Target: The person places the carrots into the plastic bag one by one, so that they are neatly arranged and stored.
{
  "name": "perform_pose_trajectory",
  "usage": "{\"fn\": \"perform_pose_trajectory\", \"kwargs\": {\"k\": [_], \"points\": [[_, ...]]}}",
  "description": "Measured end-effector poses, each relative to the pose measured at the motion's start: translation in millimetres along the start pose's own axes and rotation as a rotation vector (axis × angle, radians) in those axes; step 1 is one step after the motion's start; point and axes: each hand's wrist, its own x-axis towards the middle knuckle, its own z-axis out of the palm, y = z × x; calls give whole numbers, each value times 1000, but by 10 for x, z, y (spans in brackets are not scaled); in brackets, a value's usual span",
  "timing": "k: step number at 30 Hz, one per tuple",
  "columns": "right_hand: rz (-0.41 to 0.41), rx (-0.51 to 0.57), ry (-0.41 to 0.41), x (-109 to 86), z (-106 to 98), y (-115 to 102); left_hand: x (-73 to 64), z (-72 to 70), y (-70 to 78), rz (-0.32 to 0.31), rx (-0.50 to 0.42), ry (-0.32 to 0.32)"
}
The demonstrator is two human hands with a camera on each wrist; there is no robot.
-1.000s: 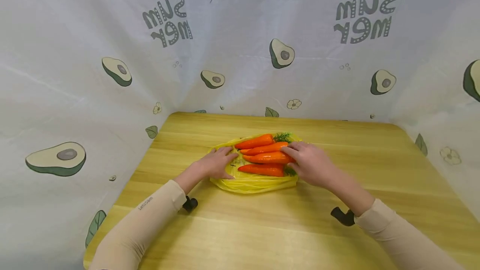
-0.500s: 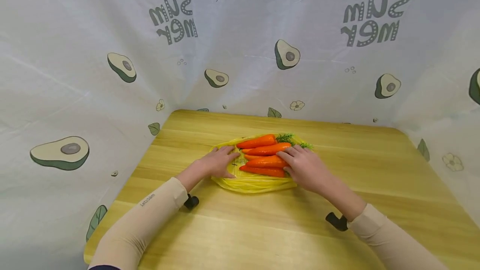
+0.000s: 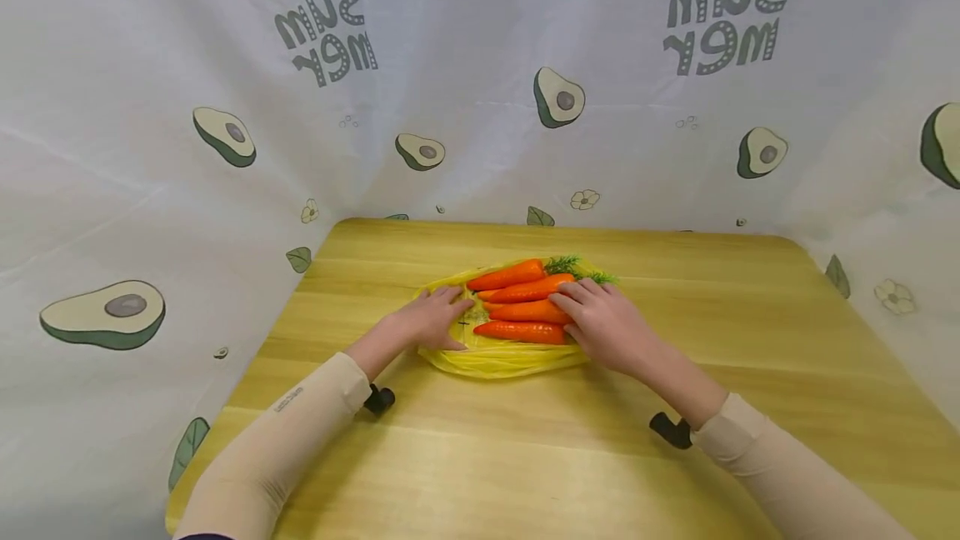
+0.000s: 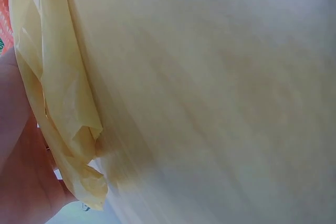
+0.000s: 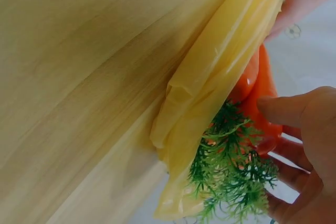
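Several orange carrots (image 3: 517, 274) with green leafy tops (image 5: 231, 166) lie side by side in a yellow plastic bag (image 3: 498, 363), flat on the table. My right hand (image 3: 611, 325) grips the thick end of a middle carrot (image 3: 525, 311); in the right wrist view its thumb touches an orange side and the fingers reach round behind. At the bag's left end, my left hand (image 3: 435, 320) rests with fingers spread, touching the plastic. The left wrist view shows the bag's crumpled edge (image 4: 58, 77) against that hand. Part of the leaves is hidden behind the right hand.
A wood-grain table (image 3: 510, 457) carries the bag. A pale curtain (image 3: 465, 90) printed with avocados stands behind the table and along its sides. Black wrist mounts (image 3: 671, 430) hang under both forearms.
The right hand has shifted slightly left along the carrots, and more green leaf shows behind it. Carrots under its fingers have moved a little against each other. The left hand stays put.
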Motion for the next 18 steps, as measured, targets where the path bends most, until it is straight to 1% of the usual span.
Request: {"fn": "perform_pose_trajectory", "kwargs": {"k": [4, 8, 14, 18], "points": [[2, 16, 0, 15, -6, -13, -59, -2, -40, -10, -18, -10], [24, 61, 48, 9, -40, 42, -107, -29, -73, -18, -27, -10], [59, 114, 143, -97, -136, 253, -164, -88, -90, -24, -65, 3], [101, 144, 178, -200, -180, 439, -188, -130, -98, -20, -107, 35]]}}
